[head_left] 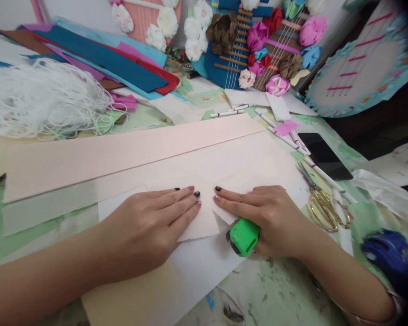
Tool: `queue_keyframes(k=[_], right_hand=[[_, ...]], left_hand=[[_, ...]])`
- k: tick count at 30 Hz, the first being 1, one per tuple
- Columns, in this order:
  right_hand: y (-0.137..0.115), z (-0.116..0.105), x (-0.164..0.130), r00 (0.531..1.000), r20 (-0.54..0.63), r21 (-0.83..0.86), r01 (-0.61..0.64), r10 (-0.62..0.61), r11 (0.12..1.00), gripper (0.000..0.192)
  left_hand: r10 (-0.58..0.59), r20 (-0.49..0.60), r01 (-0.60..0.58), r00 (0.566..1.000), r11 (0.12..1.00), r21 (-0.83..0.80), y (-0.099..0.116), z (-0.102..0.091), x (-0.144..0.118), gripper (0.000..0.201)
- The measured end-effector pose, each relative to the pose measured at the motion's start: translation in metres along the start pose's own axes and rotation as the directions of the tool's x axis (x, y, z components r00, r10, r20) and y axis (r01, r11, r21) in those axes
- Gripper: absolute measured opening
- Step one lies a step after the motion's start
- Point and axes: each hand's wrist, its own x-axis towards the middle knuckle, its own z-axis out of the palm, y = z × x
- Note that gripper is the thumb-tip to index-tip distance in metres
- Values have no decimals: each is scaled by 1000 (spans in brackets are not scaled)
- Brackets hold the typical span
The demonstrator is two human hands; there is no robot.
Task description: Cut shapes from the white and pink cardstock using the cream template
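Pale pink crepe paper (204, 163) lies across the table, with a folded strip (129, 154) along its far side. My left hand (149, 222) rests flat on the near part of this paper, fingers stretched out, holding nothing. My right hand (268, 217) has two fingers extended on the paper, a small gap from the left fingertips. Against its palm it grips a green plastic tool (246, 236) with a black end; its kind cannot be made out. A torn edge and a small dark gap show between the hands. White sheets (207, 262) lie underneath.
Gold-handled scissors (321, 199), a black phone (324, 156) and white paper sticks (292, 140) lie at right, near a blue tool (387, 253). White string (44, 97) is heaped at left by coloured paper (109, 59). Flower-decorated paper instruments (231, 50) stand behind.
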Motion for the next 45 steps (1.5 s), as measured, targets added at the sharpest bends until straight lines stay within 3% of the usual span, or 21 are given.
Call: queue_keyframes(k=[14,30,37,45], right_hand=[[2,-2,0,1000,26,65,-10,8,998,54],[4,-8,2,996,84,84,-17,10,996,53],[5,-12,-3,986,-161,101,-30,46,994,45],[5,-7,8,989,126,18,-81,78,997,58]], left_hand=[[-3,95,6,996,1000,-30,-3,-5,1,39],[-12,93,23,996,993,-117,-6,-8,-3,50],[13,91,2,996,987,-161,-13,-10,-8,75],[7,229,40,973,979,-200,-16,-7,-10,74]])
